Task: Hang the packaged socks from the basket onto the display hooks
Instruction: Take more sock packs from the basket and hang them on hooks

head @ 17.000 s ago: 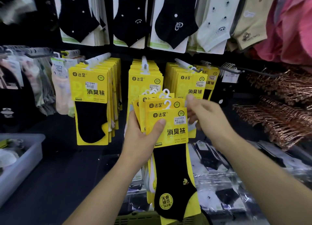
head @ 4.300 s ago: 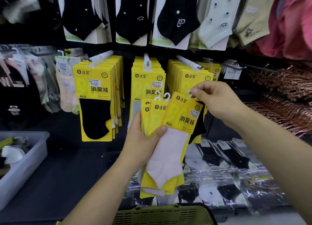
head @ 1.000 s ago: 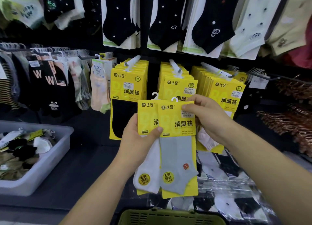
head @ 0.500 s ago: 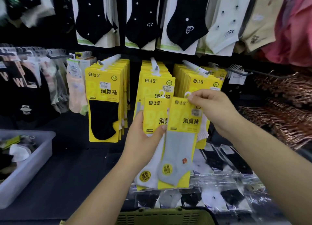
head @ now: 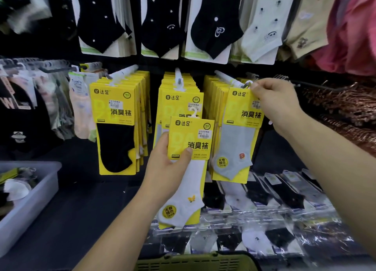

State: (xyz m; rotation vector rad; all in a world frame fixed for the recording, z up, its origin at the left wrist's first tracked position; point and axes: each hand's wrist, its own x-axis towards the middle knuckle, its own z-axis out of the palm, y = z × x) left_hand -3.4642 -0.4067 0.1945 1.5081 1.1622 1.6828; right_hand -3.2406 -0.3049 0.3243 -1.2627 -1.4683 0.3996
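My left hand holds one yellow sock pack with a white sock upright in front of the middle hook's stack. My right hand pinches the top of a yellow pack with a grey sock, its white hanger loop at the tip of the right display hook. The left display hook carries yellow packs with a black sock in front. The green basket's rim shows at the bottom edge.
A grey plastic bin with loose socks sits at the left. Bagged socks lie on the shelf below the hooks. Copper hangers stack at the right. Carded socks hang in the row above.
My right hand has lifted the grey-sock pack away from my left hand, up and right to the right hook's tip. My left hand keeps only the white-sock pack.
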